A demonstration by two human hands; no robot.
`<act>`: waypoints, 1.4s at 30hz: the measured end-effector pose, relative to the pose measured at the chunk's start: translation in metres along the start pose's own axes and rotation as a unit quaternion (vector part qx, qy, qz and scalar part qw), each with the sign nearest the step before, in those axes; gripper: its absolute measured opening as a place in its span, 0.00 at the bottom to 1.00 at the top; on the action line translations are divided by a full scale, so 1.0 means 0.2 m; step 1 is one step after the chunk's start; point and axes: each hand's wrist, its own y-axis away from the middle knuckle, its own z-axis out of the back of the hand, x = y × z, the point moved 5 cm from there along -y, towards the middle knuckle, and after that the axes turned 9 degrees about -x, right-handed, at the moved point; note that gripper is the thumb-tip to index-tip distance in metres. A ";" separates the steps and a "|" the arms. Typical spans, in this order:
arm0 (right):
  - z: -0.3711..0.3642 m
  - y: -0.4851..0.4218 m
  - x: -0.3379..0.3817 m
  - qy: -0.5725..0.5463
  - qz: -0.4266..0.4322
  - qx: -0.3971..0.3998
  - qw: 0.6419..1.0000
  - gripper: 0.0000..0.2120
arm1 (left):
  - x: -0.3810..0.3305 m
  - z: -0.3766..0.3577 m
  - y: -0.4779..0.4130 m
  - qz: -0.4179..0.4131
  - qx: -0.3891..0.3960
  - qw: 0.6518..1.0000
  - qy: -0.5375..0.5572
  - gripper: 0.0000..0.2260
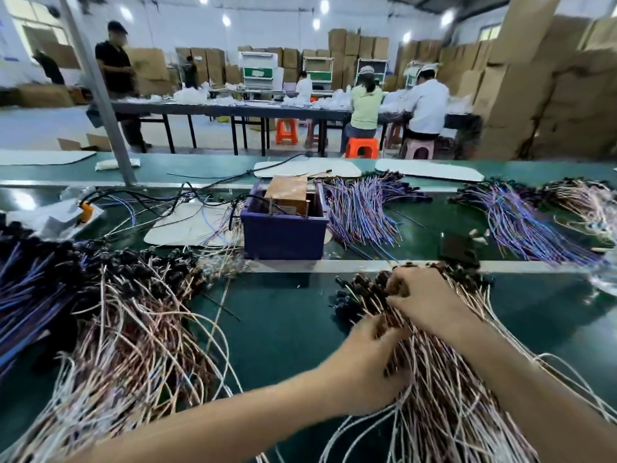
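A bundle of thin pink and white wires with black connector ends (pixel 434 389) lies on the green table (pixel 283 322) in front of me. My left hand (pixel 364 365) grips the bundle near its middle, fingers curled round the wires. Just beyond it, my right hand (pixel 424 299) pinches wires near the black connector ends (pixel 360 295). Both hands are blurred by motion.
A big heap of similar wires (pixel 127 329) covers the left of the table, with blue and purple wires (pixel 30 295) beside it. A purple bin (pixel 283 228) holding a brown box stands at centre back. More wire bundles (pixel 521 215) lie behind. People work at far tables.
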 end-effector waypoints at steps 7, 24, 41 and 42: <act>-0.02 0.04 0.09 0.075 0.051 -0.020 0.996 0.03 | 0.00 -0.09 0.03 -0.029 0.038 0.998 0.048 0.30; -0.61 0.04 0.79 -0.171 0.150 0.143 0.963 0.13 | 0.79 0.77 0.38 0.115 0.024 0.887 -0.447 0.15; -0.60 0.06 0.72 -0.526 0.087 0.231 0.814 0.04 | 0.57 0.77 0.23 -0.021 -0.120 0.980 -0.160 0.05; -0.61 0.06 0.72 -0.541 0.067 0.236 0.805 0.05 | 0.56 0.76 0.22 -0.029 -0.125 0.979 -0.158 0.05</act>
